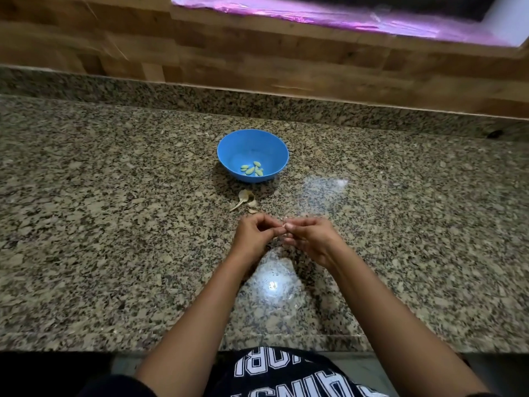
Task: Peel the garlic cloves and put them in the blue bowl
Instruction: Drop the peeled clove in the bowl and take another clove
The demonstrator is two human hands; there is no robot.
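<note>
On the speckled granite countertop (114, 224), papery garlic skins (246, 199) lie just in front of the round blue plastic bowl (229, 151), which holds several peeled pale cloves (252, 169). Nearer the person, the left hand (253, 234) and right hand (310, 239) meet, their curled fingertips pinching a small, mostly hidden garlic clove (284, 225) between them.
</note>
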